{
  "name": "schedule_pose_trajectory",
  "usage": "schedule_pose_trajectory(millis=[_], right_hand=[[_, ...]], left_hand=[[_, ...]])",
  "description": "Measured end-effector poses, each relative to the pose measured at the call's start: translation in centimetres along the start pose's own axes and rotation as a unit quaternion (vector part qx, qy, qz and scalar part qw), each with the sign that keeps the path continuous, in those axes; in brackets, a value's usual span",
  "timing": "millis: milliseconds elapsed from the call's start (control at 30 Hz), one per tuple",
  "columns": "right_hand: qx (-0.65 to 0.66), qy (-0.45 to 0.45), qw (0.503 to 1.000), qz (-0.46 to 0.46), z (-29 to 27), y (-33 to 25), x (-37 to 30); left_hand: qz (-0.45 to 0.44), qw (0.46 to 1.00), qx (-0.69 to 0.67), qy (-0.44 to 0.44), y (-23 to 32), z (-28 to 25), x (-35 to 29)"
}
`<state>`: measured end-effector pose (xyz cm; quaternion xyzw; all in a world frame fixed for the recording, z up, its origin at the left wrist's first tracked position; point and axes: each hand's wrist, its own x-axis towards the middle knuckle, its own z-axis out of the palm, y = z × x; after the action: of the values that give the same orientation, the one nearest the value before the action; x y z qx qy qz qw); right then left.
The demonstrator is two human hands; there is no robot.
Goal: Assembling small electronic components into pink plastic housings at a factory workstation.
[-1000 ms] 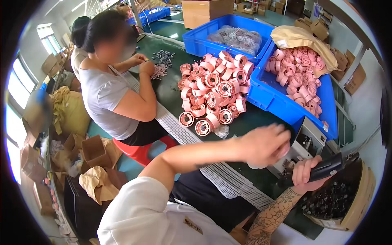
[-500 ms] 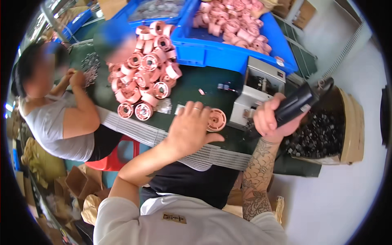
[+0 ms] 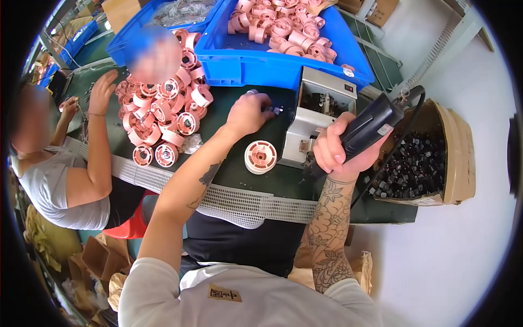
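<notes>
My right hand is wrapped round a black electric screwdriver, its tip slanting down to the left. My left hand reaches over the green bench, fingers bent together at some small dark parts; what lies between the fingertips is hidden. Nearer to me a round pink wheel-shaped housing lies face up, with neither hand on it. Just right of it stands a grey metal box-shaped machine, like a screw feeder, with an open top.
Many pink housings are heaped to the left. A blue bin of pink rings stands behind. On the right is a cardboard box of small black parts. A co-worker sits at the left. White mesh edges the bench.
My left hand has left the pink housing and moved away from me to the small dark parts. The screwdriver stays in my right hand. The whole view has shifted; the co-worker has raised an arm.
</notes>
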<state>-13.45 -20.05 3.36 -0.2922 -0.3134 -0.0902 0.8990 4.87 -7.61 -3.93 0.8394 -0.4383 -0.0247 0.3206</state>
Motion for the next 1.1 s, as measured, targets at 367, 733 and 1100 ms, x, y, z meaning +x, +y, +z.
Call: schedule_pose_trajectory(millis=[367, 733, 1100], right_hand=[[-0.012, 0.005, 1.000, -0.002, -0.3, 0.1, 0.0], [-0.032, 0.019, 0.999, 0.006, 0.0, -0.1, 0.0], [-0.049, 0.033, 0.998, -0.004, 0.0, 0.2, 0.2]], left_hand=[[0.072, 0.969, -0.165, 0.170, 0.1, -2.4, -0.3], [-0.007, 0.976, -0.188, 0.108, -0.3, -3.3, -0.8], [-0.026, 0.975, -0.204, 0.086, 0.3, -3.8, -1.1]])
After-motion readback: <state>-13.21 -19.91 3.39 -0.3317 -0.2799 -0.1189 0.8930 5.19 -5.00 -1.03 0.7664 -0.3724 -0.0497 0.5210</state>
